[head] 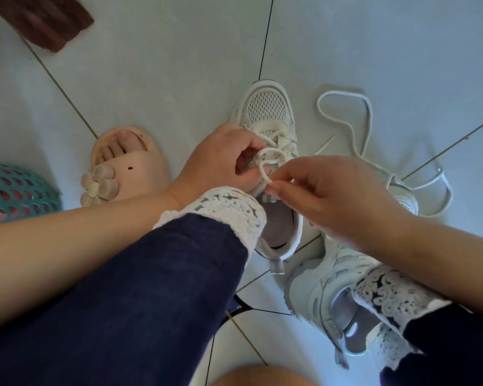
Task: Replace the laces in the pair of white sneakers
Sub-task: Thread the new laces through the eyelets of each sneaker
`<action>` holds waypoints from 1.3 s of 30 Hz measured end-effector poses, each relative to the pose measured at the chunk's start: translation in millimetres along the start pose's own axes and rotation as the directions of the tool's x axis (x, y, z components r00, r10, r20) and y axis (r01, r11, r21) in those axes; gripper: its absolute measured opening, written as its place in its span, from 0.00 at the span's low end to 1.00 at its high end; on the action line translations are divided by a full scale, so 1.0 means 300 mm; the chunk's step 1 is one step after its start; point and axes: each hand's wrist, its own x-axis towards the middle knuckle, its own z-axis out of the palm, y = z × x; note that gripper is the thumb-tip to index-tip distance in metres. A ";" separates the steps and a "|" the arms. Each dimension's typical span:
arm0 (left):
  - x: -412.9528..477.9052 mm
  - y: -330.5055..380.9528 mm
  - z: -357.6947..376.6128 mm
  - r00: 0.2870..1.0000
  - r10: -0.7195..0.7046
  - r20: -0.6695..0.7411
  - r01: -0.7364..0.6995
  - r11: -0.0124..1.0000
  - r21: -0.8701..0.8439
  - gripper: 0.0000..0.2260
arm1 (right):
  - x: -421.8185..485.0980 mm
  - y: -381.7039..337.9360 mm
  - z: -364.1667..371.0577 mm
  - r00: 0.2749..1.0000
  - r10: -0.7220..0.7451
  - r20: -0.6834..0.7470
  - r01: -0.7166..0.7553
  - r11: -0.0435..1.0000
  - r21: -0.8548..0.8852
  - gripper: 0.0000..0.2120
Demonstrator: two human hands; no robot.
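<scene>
Lace (265,174) seemingly pinched by right hand (338,196).

view: one wide-angle camera on my head | facing: forward and steeply down onto the tiled floor (151,65) | range: close above my left hand (221,160) and right hand (338,196) | centre: the lace (272,151) they hold, near mid-frame

I note one sneaker (265,112) on the floor (179,65), mid-frame, toe pointing away. Left hand (221,157) and right hand (340,196) meet above its tongue, both on its lace (271,154). Second sneaker (318,282) lies nearer, to the right, partly under the right arm. Loose lace (343,121) on the floor right of the first sneaker. Slipper (140,165) to its left; basket (11,190) farther left.
</scene>
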 end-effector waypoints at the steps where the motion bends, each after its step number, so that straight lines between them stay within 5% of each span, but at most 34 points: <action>1: 0.000 0.000 0.000 1.000 0.010 0.004 -0.010 1.000 0.001 0.12 | 0.001 0.003 -0.007 1.000 -0.029 -0.003 0.029 0.999 0.044 0.09; 9: -0.009 0.000 0.000 1.000 -0.011 0.010 0.011 0.999 -0.039 0.11 | -0.030 0.026 -0.035 0.975 -0.223 0.017 0.220 0.969 0.114 0.08; 12: -0.016 -0.010 -0.003 0.999 -0.040 0.014 0.041 0.997 -0.059 0.11 | -0.024 0.044 -0.040 0.997 -0.075 -0.010 0.074 0.955 0.286 0.09; 16: -0.031 -0.001 0.000 0.995 -0.080 0.059 0.086 0.990 -0.112 0.19 | 0.004 0.092 -0.032 0.957 0.288 -0.042 -0.167 0.660 0.732 0.09; 20: -0.028 0.016 -0.009 1.000 -0.024 0.013 0.026 0.995 -0.095 0.15 | 0.044 0.118 -0.002 0.898 0.435 -0.062 -0.313 0.733 0.604 0.06; 24: -0.038 0.020 -0.021 0.999 -0.034 -0.022 0.032 0.995 -0.098 0.04 | 0.074 0.107 0.004 0.925 0.374 0.074 -0.374 0.852 0.367 0.10; 28: -0.037 0.022 -0.035 0.999 -0.039 -0.020 0.037 0.995 -0.091 0.04 | 0.103 0.084 0.006 0.954 0.299 -0.010 -0.294 0.943 0.154 0.08; 36: -0.030 0.000 -0.053 0.993 -0.113 0.017 0.113 0.993 -0.031 0.04 | 0.072 0.114 0.010 0.952 0.298 -0.073 -0.263 0.915 0.307 0.06; 39: -0.034 -0.005 -0.053 0.982 -0.183 0.035 0.186 0.977 -0.103 0.08 | 0.083 0.136 0.002 0.944 0.324 0.067 -0.316 0.827 0.465 0.06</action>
